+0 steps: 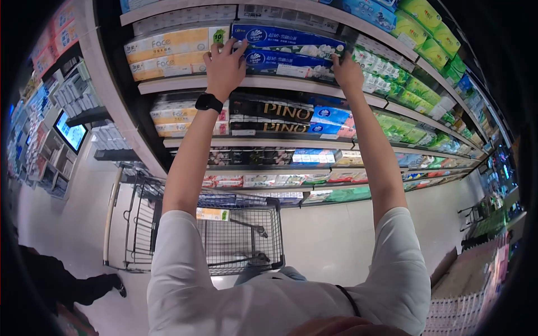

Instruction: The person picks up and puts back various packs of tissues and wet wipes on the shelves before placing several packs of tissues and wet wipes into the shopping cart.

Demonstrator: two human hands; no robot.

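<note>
Both arms reach up to a shelf of tissue packs. My left hand (226,66), with a black watch at the wrist, lies with fingers spread at the left end of the blue Vinda packs (297,39), beside the yellow and white Face packs (168,47). At the right end of the same blue packs, my right hand (347,70) has its thumb and fingers apart, touching the end. The blue packs lie in two layers, one on the other, between my hands. Some fingertips of my right hand are hard to make out.
Below are black PINO packs (280,112) on a lower shelf (258,144). A wire shopping cart (241,241) stands by my body, with a yellow pack (212,214) in it. Green packs (414,95) line the shelves to the right. Another person's dark-clothed leg (84,280) shows at lower left.
</note>
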